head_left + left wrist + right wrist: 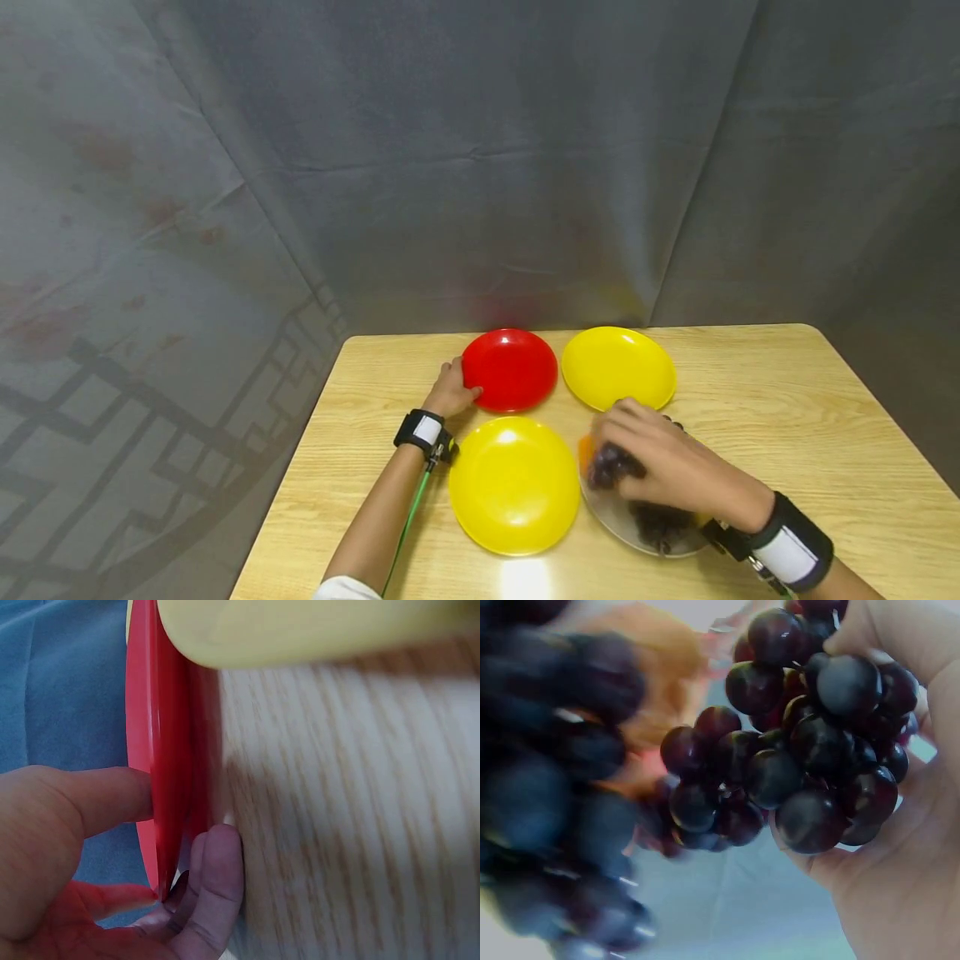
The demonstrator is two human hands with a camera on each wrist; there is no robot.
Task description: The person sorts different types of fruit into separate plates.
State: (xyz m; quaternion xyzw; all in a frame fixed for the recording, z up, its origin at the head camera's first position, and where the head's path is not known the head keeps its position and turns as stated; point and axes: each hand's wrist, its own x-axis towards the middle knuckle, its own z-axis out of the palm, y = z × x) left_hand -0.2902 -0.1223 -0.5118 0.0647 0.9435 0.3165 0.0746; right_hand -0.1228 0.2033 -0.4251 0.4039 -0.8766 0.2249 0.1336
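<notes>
Grey cloth [480,167] behind and to the side, a pale wood-grain table [787,417] in front, near edge out of view. Along the far edge, left of its middle, a red plate [517,371]; just right of it, one yellow plate [618,367]. Nearer, below the red one and towards the left edge, a second yellow plate [513,487]. Right beside that, a pale plate [611,515], partly hidden under the right hand [660,454].

In the right hand, thumb and fingers clamped on a bunch of dark grapes [615,465]. Under the hand, on the pale plate, another dark bunch [660,523], and at the upper left rim an orange thing [587,454], too blurred to name. Hard to tell whether fully clear of the plate with the held bunch.

At the red plate's left rim, the left hand [453,390], thumb on top and fingers at the outer side, pinched on the rim.

Probable step: taking grapes from the pale plate while steadying the red one. Next, presumably, a need for a clean lift without dragging the neighbouring bunch, and a firm but gentle hold against crushing.
</notes>
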